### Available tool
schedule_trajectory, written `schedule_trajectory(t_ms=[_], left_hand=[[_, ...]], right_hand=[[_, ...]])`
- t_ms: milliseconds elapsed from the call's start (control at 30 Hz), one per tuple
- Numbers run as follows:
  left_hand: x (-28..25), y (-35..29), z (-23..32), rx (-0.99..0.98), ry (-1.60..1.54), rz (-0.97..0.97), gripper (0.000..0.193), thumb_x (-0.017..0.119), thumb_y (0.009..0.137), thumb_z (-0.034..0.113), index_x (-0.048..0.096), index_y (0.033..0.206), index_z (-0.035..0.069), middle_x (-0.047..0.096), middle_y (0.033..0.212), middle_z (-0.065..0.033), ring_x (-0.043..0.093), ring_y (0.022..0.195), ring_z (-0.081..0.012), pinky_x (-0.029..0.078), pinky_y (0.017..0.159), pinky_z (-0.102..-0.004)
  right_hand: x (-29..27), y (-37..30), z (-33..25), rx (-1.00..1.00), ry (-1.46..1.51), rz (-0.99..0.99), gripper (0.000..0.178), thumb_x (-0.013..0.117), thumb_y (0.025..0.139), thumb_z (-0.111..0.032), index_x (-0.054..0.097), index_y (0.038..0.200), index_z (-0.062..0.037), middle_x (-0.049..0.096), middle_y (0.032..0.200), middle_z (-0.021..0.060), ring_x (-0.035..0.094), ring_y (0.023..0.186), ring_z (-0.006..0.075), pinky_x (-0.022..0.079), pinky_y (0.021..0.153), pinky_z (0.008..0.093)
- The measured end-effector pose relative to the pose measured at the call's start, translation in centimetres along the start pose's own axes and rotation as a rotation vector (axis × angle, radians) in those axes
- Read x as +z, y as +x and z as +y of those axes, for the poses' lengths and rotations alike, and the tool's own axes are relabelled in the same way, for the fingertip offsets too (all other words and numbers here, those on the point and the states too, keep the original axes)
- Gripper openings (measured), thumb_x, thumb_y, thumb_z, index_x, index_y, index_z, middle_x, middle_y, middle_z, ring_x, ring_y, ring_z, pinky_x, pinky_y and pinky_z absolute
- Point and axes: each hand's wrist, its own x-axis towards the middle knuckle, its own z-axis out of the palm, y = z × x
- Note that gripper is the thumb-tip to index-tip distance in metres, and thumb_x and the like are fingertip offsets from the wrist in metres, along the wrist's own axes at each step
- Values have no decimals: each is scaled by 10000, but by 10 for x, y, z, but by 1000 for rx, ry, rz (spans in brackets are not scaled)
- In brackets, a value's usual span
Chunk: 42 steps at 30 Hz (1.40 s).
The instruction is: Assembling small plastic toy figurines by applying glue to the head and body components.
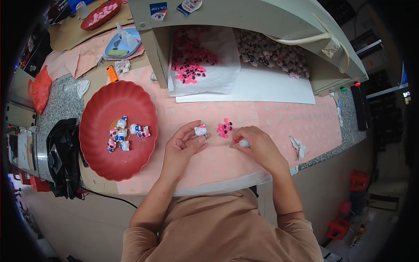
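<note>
Pink paper (279,126) covers the bench under both my hands. My left hand (183,146) lies palm up and half curled, wrist bent inward, the forearm running back to my body at a slant. Its thumb and forefinger are pinched on a small white figure (200,129) with a pink bit on it, held at the fingertips just above the paper; the other fingers are loosely folded beneath.

My right hand (257,146) rests knuckles up, fingers curled down toward the paper, the forearm coming in from the lower right. Its fingertips are closed on a small white piece (244,143) with a touch of pink at its tip; what exactly it is I cannot tell.

Between the two hands, just beyond my fingertips, sits a little heap of pink bows (225,128) with dark dots, lying on the paper and close to the figure but not touching it.

To the left of my left hand is a red scalloped tray (98,161) with several finished figures (124,133) clustered near its middle. Farther out in front of both hands, under a grey shelf (262,17), a white sheet (209,74) carries more pink bows, and a pile of white figures (270,52) lies beside it.
</note>
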Motion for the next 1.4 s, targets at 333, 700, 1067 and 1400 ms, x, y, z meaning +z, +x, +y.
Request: schedule_trajectory(t_ms=[333,700,1067,1400], left_hand=[[4,-2,-7,-18,3,-175,445,610,903,-11,477,1327,14,573,1247,-106,613,1110,-198,521,917,-297],[7,2,-15,11,-22,-237,415,604,902,-23,493,1300,12,582,1240,-130,616,1085,-162,487,951,-267],[10,-3,-20,143,131,-158,396,589,906,-39,492,1288,-4,599,1221,-119,623,1067,-148,498,916,-248],[11,-4,-20,92,309,-165,432,595,900,-41,509,1319,22,665,1056,-81,644,954,-119,522,851,-253]], right_hand=[[1,-12,-9,399,965,-27,74,616,900,-62,571,930,-12,644,848,69,607,764,133,493,666,293],[38,-16,-11,286,1129,138,96,632,892,-16,570,965,-8,641,859,61,606,781,119,493,697,262],[25,-17,-12,271,759,205,90,659,862,-5,654,952,0,670,940,63,619,833,120,504,744,261],[28,-16,-21,463,1225,82,83,619,905,-30,617,973,18,658,872,95,624,797,151,517,715,297]])
